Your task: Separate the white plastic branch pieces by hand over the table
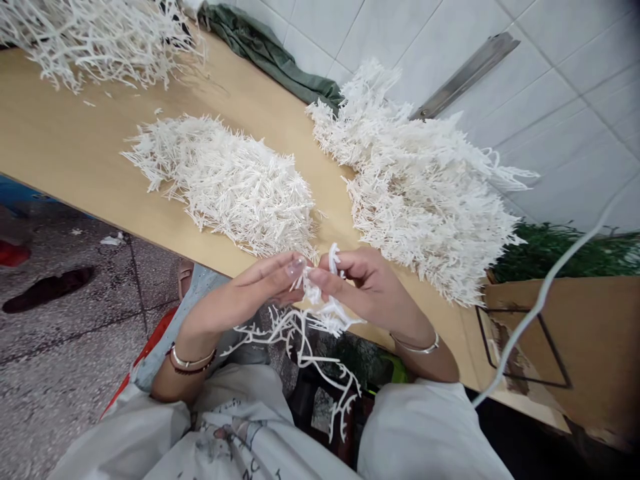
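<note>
Over the near edge of the table, my left hand point(263, 283) and my right hand point(370, 283) meet, both closed with thumb and fingers pinched. Between them they grip white branching plastic sprigs point(331, 315), which look like artificial plant parts. A short looped end sticks up by my right fingers. Long thin branches point(305, 347) dangle below my hands towards my lap. Just beyond my left hand lies a pile of small white sprigs point(240, 183). A larger heap of white sprigs point(420, 193) lies beyond my right hand. My fingertips partly hide the join between the pieces.
Long white branches point(110, 43) are heaped at the far left of the wooden table point(65, 133). Green cloth point(265, 50) lies along the tiled wall. At right are a cardboard box point(590, 333), green foliage point(575, 253) and a pale cable point(543, 293). A metal bar point(465, 75) leans there.
</note>
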`<state>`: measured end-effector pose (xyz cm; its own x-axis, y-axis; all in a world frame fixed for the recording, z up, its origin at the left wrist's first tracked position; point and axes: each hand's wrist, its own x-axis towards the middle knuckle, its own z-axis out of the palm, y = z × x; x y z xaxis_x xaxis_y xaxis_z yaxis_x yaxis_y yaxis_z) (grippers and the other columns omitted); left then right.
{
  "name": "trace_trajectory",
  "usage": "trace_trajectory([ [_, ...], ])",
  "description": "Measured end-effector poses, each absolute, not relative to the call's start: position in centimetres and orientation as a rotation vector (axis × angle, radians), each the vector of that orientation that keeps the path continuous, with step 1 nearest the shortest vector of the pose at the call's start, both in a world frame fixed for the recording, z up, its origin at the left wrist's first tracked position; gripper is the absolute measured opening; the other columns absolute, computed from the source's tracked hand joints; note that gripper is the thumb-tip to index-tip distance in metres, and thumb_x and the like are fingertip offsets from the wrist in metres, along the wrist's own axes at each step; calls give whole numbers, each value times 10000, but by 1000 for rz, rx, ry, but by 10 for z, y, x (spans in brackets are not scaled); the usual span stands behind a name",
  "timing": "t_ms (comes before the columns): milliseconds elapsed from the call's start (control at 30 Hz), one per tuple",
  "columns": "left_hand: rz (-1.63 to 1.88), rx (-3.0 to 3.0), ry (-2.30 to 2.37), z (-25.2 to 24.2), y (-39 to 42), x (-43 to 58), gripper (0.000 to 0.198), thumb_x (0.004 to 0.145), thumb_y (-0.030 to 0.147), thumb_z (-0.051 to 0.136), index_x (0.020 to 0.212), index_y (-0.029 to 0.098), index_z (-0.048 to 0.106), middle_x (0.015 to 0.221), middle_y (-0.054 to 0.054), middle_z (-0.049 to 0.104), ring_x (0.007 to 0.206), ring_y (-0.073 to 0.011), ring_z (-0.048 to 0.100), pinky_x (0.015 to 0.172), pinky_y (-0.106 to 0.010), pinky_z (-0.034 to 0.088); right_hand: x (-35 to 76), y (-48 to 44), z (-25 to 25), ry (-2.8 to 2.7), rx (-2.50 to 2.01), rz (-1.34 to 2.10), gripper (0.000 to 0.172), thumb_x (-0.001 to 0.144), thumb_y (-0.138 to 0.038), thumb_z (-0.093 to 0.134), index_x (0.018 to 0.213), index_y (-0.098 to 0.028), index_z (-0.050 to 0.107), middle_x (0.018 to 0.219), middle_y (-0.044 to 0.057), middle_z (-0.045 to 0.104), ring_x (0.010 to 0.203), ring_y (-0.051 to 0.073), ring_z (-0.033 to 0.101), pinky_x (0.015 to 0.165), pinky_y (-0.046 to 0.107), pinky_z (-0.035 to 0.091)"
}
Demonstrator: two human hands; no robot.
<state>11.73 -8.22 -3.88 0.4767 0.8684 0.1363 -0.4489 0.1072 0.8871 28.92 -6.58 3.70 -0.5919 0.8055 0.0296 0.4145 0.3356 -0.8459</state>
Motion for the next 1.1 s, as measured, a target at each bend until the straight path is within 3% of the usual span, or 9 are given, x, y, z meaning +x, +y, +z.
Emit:
trace_trajectory([
  [167,838,1073,434,-38,-78,116,430,958,436,374,671,163,543,478,24,441,427,-76,354,405,-211,280,296,-63,41,-2234,-1163,1177,368,829,-342,630,545,-131,526,464,-61,363,423,31,285,379,183,199],
  [267,709,1061,296,-38,-71,116,515,951,458,368,539,159,448,389,30,384,359,-62,279,374,-230,211,298,-60,43,-2256,-1088,1259,358,812,-327,658,542,-132,523,462,-66,362,424,32,291,388,181,215],
  [433,708,967,285,-42,-69,121,486,875,559,473,601,158,471,358,51,380,331,-51,250,369,-221,155,299,-52,44,-2252,-965,1426,324,824,-302,655,566,-128,565,452,-69,391,402,22,289,372,168,195],
  [600,641,952,205,-47,-70,125,461,814,566,577,640,143,519,391,62,368,327,-40,234,353,-215,122,298,-48,39,-2168,-942,1699,384,823,-352,652,551,-141,483,456,-85,345,390,13,244,351,166,150],
  [733,626,966,121,-47,-73,125,442,818,562,574,661,158,485,421,82,327,343,-39,231,376,-214,163,299,-51,38,-2100,-985,1742,411,835,-393,632,551,-141,476,457,-92,294,396,16,220,363,178,141],
  [933,945,1578,766,-28,-95,121,478,967,438,348,619,147,497,517,31,424,490,-77,392,502,-234,280,298,-51,34,-2021,-1093,1673,457,850,-482,578,562,-152,447,469,-84,316,405,24,217,373,196,133],
  [1100,1293,2041,1291,-24,-112,134,373,962,256,389,612,154,469,572,8,451,537,-110,388,538,-267,265,295,-51,36,-2132,-1183,1327,486,830,-505,588,531,-146,451,483,-79,255,442,33,209,399,208,132],
])
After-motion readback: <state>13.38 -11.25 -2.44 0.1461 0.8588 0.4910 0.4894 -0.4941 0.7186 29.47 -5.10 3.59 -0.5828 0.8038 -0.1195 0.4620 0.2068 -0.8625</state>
